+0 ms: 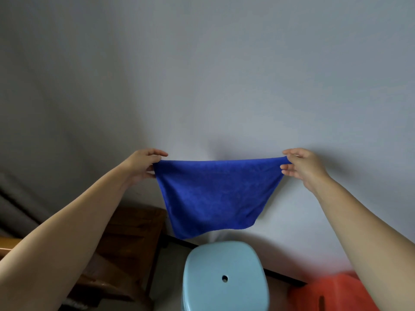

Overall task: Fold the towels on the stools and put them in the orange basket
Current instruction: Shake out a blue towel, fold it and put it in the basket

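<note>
— Where is the towel?

— I hold the towel (215,194) up in the air in front of the wall (202,75), above the stool (224,277) and clear of its seat. My left hand (143,164) pinches its top left corner; my right hand (301,164) pinches the top right corner. Each grip is closed on the cloth, thumb against fingers, with the other fingers loosely spread.

— Which way does it run?

— Its long axis lies level, left to right, along the top edge stretched between my hands. That edge sags a little in the middle. The rest hangs down and narrows, with the bottom edge pointing at the stool, lowest on the left.

— And the basket?

— The basket (332,292) sits low on the right, just beside the stool, partly behind my right forearm. A wooden piece of furniture (134,232) stands to the left of the stool.
</note>
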Action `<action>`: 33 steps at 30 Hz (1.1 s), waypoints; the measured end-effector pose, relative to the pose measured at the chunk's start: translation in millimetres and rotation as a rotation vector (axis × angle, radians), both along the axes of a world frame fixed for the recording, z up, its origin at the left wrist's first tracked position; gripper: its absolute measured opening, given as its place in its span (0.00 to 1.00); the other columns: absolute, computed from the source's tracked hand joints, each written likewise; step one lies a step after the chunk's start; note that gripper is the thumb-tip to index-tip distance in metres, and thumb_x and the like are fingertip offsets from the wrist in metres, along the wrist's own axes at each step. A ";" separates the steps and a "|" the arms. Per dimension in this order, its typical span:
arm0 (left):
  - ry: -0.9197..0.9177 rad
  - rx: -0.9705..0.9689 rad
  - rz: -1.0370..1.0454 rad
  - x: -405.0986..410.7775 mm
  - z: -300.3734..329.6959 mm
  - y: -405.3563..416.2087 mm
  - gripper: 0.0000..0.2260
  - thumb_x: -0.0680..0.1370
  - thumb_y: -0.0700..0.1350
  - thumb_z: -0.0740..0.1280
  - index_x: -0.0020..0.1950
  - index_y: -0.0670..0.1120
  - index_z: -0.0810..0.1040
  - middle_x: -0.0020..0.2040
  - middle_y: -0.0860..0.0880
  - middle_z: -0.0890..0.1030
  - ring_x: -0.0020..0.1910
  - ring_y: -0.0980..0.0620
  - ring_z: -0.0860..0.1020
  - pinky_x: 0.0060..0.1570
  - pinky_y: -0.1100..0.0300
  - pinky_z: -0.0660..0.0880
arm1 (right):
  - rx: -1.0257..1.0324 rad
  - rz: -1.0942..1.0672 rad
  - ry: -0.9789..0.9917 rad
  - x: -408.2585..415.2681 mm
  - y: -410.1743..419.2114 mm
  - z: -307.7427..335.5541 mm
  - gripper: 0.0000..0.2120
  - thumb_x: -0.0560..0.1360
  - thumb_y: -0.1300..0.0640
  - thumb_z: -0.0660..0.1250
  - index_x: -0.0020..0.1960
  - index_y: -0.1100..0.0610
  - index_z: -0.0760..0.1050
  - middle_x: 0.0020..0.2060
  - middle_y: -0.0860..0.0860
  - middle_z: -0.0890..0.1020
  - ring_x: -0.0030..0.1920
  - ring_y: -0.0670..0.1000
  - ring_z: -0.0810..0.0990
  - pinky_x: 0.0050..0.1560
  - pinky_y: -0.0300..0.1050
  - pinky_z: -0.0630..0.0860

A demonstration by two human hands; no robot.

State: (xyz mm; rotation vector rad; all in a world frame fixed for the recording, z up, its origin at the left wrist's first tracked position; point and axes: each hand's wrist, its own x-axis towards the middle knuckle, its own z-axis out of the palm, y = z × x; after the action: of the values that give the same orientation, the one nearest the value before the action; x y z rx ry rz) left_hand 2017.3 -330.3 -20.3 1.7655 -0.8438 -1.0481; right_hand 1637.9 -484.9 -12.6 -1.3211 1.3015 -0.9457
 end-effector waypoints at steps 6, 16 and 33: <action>0.050 0.072 -0.014 -2.7 -5.4 -4.3 0.09 0.80 0.38 0.60 0.47 0.45 0.80 0.51 0.46 0.79 0.49 0.48 0.77 0.46 0.55 0.75 | 0.148 0.123 0.129 -11.3 -3.6 -1.7 0.10 0.77 0.68 0.60 0.57 0.64 0.76 0.44 0.56 0.75 0.38 0.51 0.76 0.40 0.43 0.77; 0.087 0.017 0.004 -20.2 -4.9 -7.9 0.14 0.78 0.30 0.57 0.46 0.44 0.80 0.46 0.44 0.77 0.44 0.50 0.75 0.40 0.60 0.75 | -0.156 0.480 1.138 -8.2 3.7 -3.6 0.12 0.71 0.70 0.58 0.46 0.55 0.73 0.46 0.52 0.76 0.44 0.53 0.73 0.35 0.40 0.67; -0.693 0.236 -0.670 -44.3 -16.9 7.9 0.06 0.73 0.44 0.67 0.43 0.45 0.83 0.35 0.53 0.80 0.36 0.56 0.76 0.38 0.65 0.70 | -0.017 0.179 0.578 -27.9 -13.6 -14.3 0.09 0.75 0.70 0.59 0.50 0.62 0.76 0.43 0.61 0.80 0.43 0.58 0.82 0.54 0.54 0.79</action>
State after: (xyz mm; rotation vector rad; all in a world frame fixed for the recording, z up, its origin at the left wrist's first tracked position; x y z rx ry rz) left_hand 1973.0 -322.4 -37.2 2.1409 -1.9006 -0.9572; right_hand 1609.9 -498.5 -26.9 -1.7695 1.5668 -0.4601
